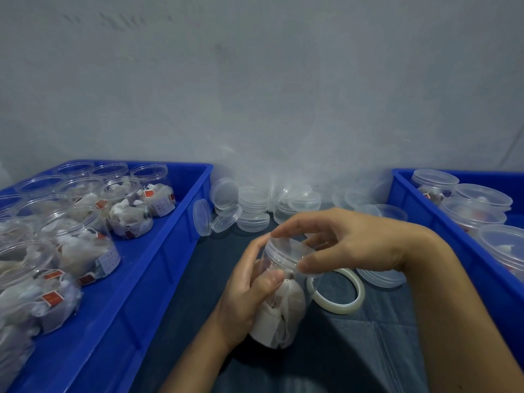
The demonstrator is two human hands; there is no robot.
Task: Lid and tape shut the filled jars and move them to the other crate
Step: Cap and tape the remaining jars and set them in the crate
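A clear plastic jar (283, 307) stuffed with white tea bags is tilted over the dark cloth at the centre. My left hand (246, 290) grips its body from the left, thumb across the front. My right hand (348, 242) curls over the clear lid (289, 251) on the jar's mouth, fingertips and thumb pinching its rim. A roll of clear tape (340, 293) lies on the cloth just right of the jar, partly behind it.
The blue crate (158, 251) on the left holds several open filled jars (130, 214). The blue crate (419, 205) at the right holds several lidded jars (479, 197). Loose clear lids (252, 205) are piled against the grey wall between the crates.
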